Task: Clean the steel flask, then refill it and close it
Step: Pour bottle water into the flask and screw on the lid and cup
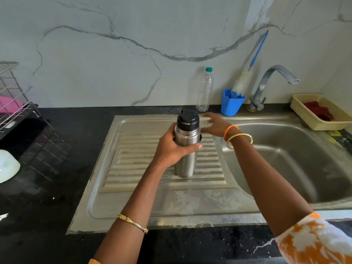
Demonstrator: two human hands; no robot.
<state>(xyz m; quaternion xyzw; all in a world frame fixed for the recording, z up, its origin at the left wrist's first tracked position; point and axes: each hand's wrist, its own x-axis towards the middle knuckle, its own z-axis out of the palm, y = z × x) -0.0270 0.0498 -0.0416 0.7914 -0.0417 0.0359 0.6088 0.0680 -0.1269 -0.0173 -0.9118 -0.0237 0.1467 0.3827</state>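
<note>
Steadying the flask [185,149] for uncapping.
Left hand [171,149] is clamping its body; right hand [215,124], fingers spread, is hovering beside the cap [188,120]: grip squarely, twist.

The left hand [172,147] grips the upright steel flask [185,149] on the drainboard [133,187]; right hand [214,125] blurred beside its cap [188,119].

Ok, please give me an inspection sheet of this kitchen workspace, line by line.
Surface: steel sink drainboard, stained, set in a dark counter.
Job's things: steel flask upright on the drainboard, black lid on.
Clutter: plastic bottle, blue cup holding a bottle brush, basket, wire rack.
Grippers: left hand grips the flask; right hand open beside the lid.
Cables: nothing seen.
Surroundings: tap, marble-look wall.
</note>
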